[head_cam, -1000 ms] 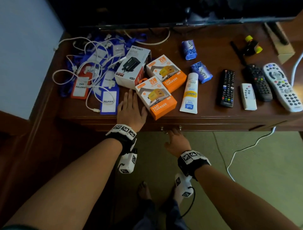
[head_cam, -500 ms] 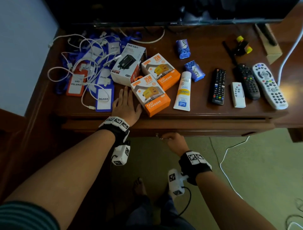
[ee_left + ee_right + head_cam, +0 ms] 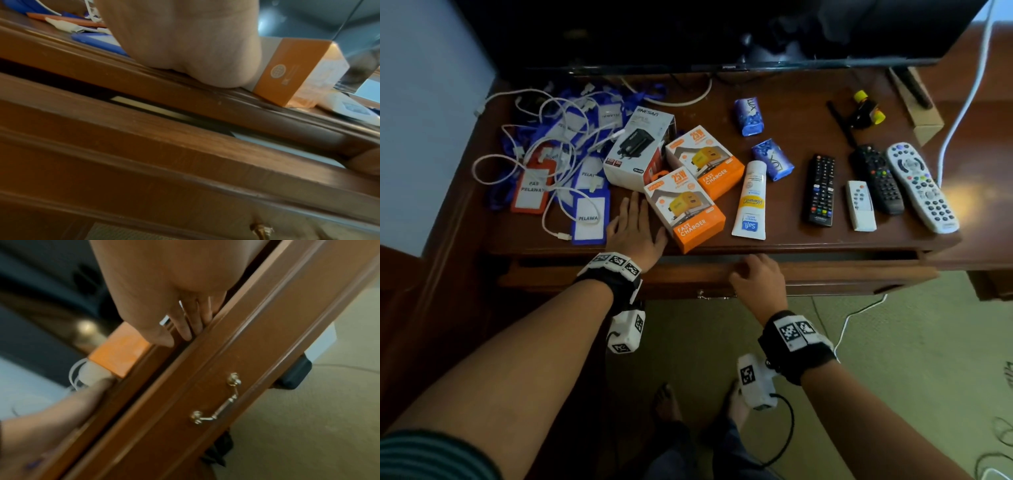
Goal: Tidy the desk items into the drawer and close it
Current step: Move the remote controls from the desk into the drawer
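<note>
On the near desk edge, the left hand [image 3: 635,228] lies flat, holding nothing; the right hand [image 3: 758,279] hooks curled fingers [image 3: 202,313] over the slightly open brown wooden drawer [image 3: 842,277].

Glossy dark wood desk [image 3: 774,102], shiny brass drawer handle [image 3: 216,400]

You are looking at a dark reddish-brown desk [image 3: 808,246] and a drawer [image 3: 859,274] in the same brown, its handle [image 3: 216,404] gleaming brass. Two charger boxes [image 3: 685,209] are showing orange and white, a third box [image 3: 637,150] white with a black plug pictured. Badge holders [image 3: 589,219] are lying blue (one orange-red) among white cables [image 3: 493,161]. The tube [image 3: 751,202] is white with yellow and blue print, the soap packets [image 3: 748,114] purple-blue. Both wristbands [image 3: 616,265] are wearing black-and-white square patterns.
</note>
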Tool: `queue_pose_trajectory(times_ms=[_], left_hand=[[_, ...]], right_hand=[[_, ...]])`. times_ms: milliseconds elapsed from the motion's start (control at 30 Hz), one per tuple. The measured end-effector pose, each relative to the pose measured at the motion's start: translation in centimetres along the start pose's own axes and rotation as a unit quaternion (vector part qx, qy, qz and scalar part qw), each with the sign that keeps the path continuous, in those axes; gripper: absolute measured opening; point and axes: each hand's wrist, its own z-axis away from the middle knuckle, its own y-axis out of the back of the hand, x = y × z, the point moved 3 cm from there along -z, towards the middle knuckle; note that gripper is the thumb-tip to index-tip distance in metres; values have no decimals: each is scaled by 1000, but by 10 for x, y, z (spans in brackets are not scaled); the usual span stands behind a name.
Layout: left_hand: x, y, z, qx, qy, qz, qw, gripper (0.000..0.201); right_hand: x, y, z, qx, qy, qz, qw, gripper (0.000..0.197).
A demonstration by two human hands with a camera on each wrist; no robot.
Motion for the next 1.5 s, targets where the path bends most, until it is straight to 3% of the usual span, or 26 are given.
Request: queue_pose_trajectory(times_ms=[100, 333, 567, 700, 867, 1233, 1367, 1500], left_hand=[[0, -1, -1, -7, 5, 1, 1000, 73], [-2, -3, -2, -6, 7, 8, 1000, 73], [-2, -5, -3, -13, 10, 15, 1000, 73], [-1, -5, -5, -15, 14, 18, 1000, 72], [-3, -8, -5, 2, 4, 29, 1000, 71], [-3, -13, -5, 27, -19, 52, 998, 73], [-6, -16, -7, 46, -31, 60, 997, 73], [-9, -19, 0, 85, -50, 81, 992, 74]], right_hand=[[-1, -7, -4, -31, 13, 85, 996, 46], [-1, 0, -2, -37, 19, 69, 997, 47], [5, 6, 25, -73, 4, 92, 993, 25], [9, 7, 47, -117, -1, 179, 977, 23], [18, -5, 76, -210, -37, 195, 957, 26], [64, -33, 165, -380, -146, 147, 901, 45], [62, -30, 166, -387, -168, 106, 900, 37], [65, -12, 161, -333, -178, 44, 925, 32]])
